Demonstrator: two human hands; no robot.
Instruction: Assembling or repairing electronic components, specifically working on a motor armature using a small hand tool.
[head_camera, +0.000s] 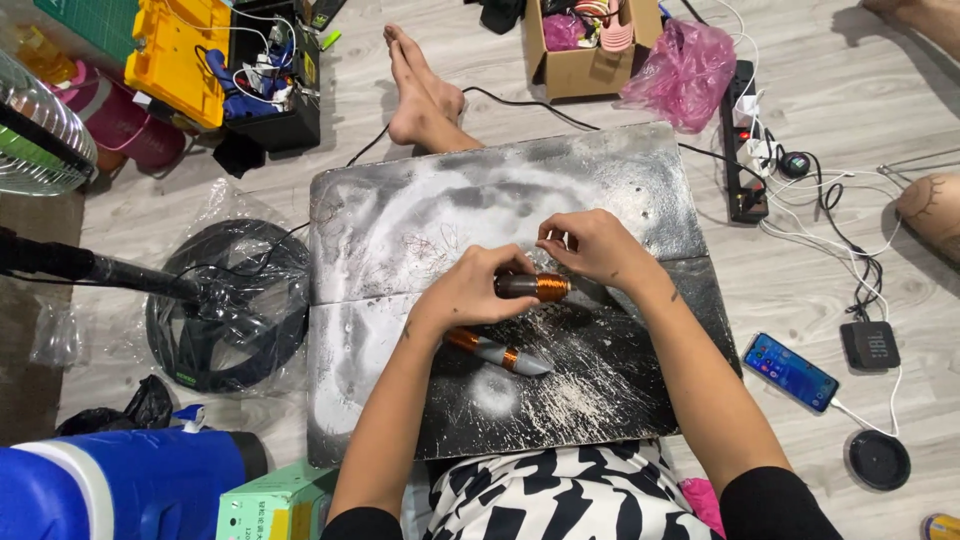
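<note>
Both forearms reach forward from the bottom edge and converge near the middle of the view, bare from the short dark sleeves down. The left hand (470, 290) is curled in a closed grip, knuckles up and thumb pointing right, wrist slightly bent. The right hand (592, 247) sits just beyond and to the right of it, fingers bent inward and pinched together at the tips, nearly touching the left.
</note>
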